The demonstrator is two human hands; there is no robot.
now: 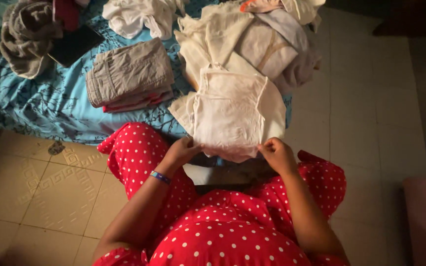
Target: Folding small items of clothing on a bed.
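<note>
Dim room, tiled floor (50,197) at lower left, bed with a blue patterned sheet (50,106) across the upper left and centre of the frame

Left hand (182,150): fingers pinched on the near left edge of a cream garment (230,113). Right hand (277,155): fingers pinched on the near right edge of the same garment. Garment lies flat on the bed edge at centre frame, near hem lifted slightly off the sheet between the two hands

Step, as judged: folding this garment; it looks smoothed out and held by the hem, not yet folded over. Next move would call for both grips kept even so the hem stays straight as the cloth is turned

Count:
- hands: 2, one wristband (160,177) on the left
- folded stack (129,76), upper left of centre: 1, grey shorts on top, red item beneath
- unfolded pale heap (267,44), upper centre-right: 1, piece count cannot be told
- white loose garment (139,17), top centre: 1
- grey towel (25,37), upper left: 1
</note>
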